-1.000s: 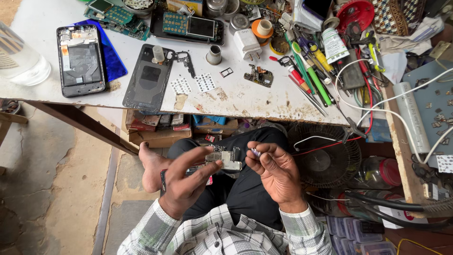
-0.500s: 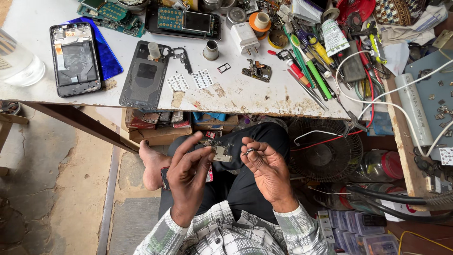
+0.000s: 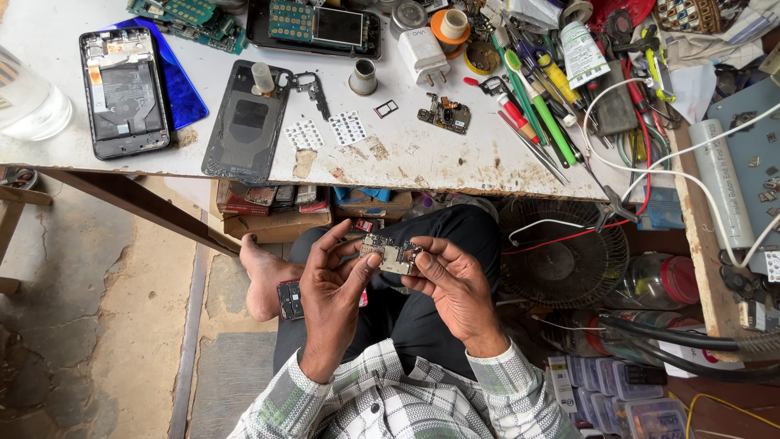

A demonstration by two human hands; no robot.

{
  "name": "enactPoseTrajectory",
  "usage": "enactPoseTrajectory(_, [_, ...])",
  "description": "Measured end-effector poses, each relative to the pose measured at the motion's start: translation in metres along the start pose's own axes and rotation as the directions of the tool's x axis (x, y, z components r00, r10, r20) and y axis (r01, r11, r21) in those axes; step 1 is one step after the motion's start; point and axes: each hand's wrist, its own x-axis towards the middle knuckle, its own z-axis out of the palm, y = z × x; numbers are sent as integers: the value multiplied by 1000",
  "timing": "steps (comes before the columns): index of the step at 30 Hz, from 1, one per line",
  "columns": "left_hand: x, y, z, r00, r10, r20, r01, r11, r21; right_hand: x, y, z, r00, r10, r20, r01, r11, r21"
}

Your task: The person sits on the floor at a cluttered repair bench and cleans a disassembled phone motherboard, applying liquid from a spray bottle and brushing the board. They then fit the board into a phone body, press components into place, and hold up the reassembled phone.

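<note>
Small circuit board (image 3: 392, 254) pinched at edges between left hand (image 3: 331, 299) and right hand (image 3: 457, 286), over lap below workbench (image 3: 455, 158); edge grip leaves face exposed for viewing.

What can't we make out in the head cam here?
- Circuit board, head view: edges covered by left hand and right hand fingers; components too small to read.
- Clear bottle: cut off by left edge.
- Small phone on the lap: partly hidden behind the left hand.
</note>
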Motion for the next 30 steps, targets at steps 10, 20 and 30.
enactPoseTrajectory(10, [3,2,-3,1000,-8,25,7,1000,21,4,-1,9,1000,-17,16,17,999,-45])
enactPoseTrajectory(20, [1,5,-6,998,47,41,-50,995,87,4,-2,22,999,-44,-2,44,990,-134])
enactPoseTrajectory(30, [0,7,-8,993,103,56,-111,981,159,2,-1,25,994,-102,-27,94,972,-215])
